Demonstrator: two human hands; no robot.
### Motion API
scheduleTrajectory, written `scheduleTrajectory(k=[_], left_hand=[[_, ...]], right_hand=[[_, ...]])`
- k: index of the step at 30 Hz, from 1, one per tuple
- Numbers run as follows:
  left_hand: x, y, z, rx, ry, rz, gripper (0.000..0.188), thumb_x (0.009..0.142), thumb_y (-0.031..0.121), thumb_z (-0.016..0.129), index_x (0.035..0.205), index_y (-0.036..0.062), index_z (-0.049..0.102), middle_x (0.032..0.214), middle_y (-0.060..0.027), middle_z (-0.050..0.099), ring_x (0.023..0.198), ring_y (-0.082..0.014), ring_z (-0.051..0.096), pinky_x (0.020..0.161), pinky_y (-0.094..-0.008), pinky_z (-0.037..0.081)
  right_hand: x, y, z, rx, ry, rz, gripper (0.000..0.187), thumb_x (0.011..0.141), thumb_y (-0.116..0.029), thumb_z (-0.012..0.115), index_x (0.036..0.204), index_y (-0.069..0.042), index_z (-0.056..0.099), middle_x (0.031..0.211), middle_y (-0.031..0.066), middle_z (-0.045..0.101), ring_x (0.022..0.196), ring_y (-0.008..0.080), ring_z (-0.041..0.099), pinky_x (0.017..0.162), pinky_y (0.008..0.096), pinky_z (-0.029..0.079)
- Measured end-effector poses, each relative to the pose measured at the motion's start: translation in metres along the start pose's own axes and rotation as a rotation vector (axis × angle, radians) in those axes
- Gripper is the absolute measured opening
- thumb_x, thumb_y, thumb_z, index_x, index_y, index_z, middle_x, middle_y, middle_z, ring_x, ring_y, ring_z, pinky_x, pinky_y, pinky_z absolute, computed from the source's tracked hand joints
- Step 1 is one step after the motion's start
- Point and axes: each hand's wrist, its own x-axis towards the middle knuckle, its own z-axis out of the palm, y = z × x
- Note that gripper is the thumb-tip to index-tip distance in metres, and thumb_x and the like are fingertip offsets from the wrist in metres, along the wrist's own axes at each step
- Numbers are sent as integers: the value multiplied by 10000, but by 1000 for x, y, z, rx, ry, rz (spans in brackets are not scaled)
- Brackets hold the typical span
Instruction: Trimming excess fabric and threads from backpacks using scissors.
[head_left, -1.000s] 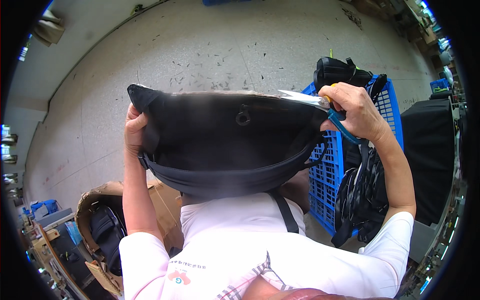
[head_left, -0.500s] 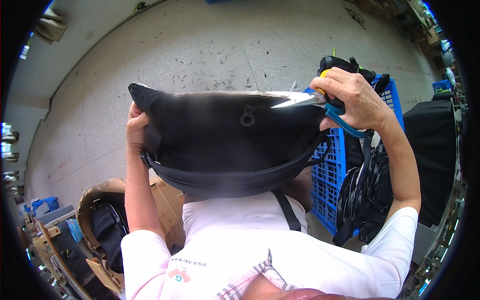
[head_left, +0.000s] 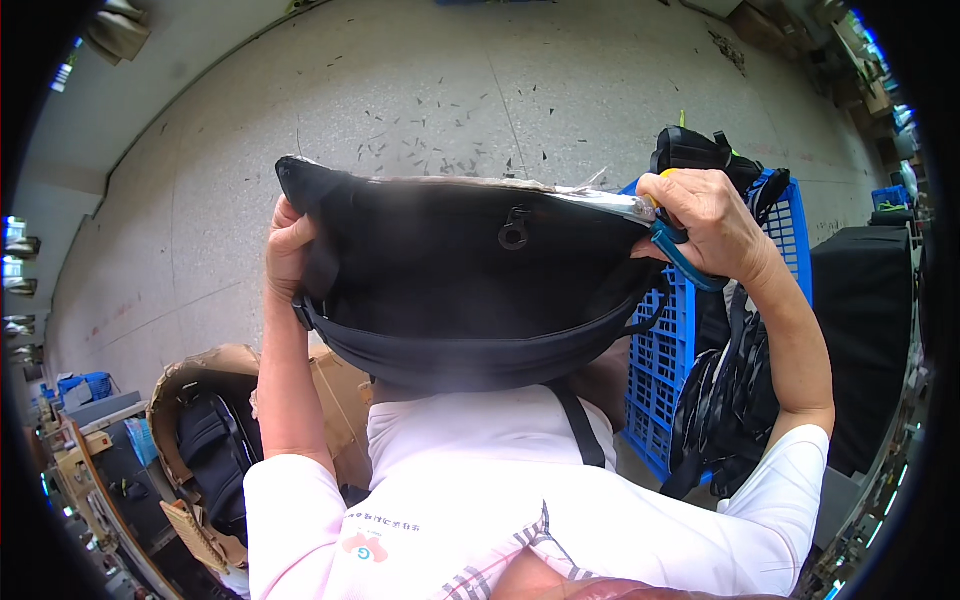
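My left hand [head_left: 291, 243] grips the bag [head_left: 430, 270] at its nine o'clock; at three o'clock, my right hand [head_left: 712, 222] holds the scissors [head_left: 636, 208].

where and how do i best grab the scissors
Likely best by the teal handle, coming from the person's right: the scissors lie with their blades pointing left along the black bag's far edge, so the handle end faces away from the tips. The right hand holds them at that end.
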Motion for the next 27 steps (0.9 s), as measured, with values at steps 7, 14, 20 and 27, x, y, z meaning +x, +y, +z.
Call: scheduleTrajectory(k=[7,14,20,27], left_hand=[[-2,1,9,-16,4,17,248,723,64,626,967,28,597,953,-99,624,856,-211,603,800,-315,478],[-1,-1,5,-39,-57,17,269,731,68,619,998,43,588,979,-94,616,898,-217,589,832,-331,460],[-1,-4,4,-41,-37,29,292,734,73,616,1021,38,574,997,-96,608,908,-221,584,828,-329,462],[-1,-3,6,24,-29,25,336,719,107,637,1036,31,555,994,-102,600,889,-217,583,800,-319,470]], right_hand=[[16,-6,-2,-54,-13,49,479,611,-407,734,895,-69,547,683,74,574,645,218,577,554,298,458],[23,-4,4,-39,2,-18,488,629,-414,722,910,-57,542,703,91,572,669,235,576,556,319,461],[18,-6,7,-29,-59,20,434,650,-367,717,873,-50,522,642,86,547,588,226,560,508,311,441],[26,-12,0,-22,-41,16,496,602,-401,741,901,-63,534,713,92,580,632,228,573,536,308,452]])
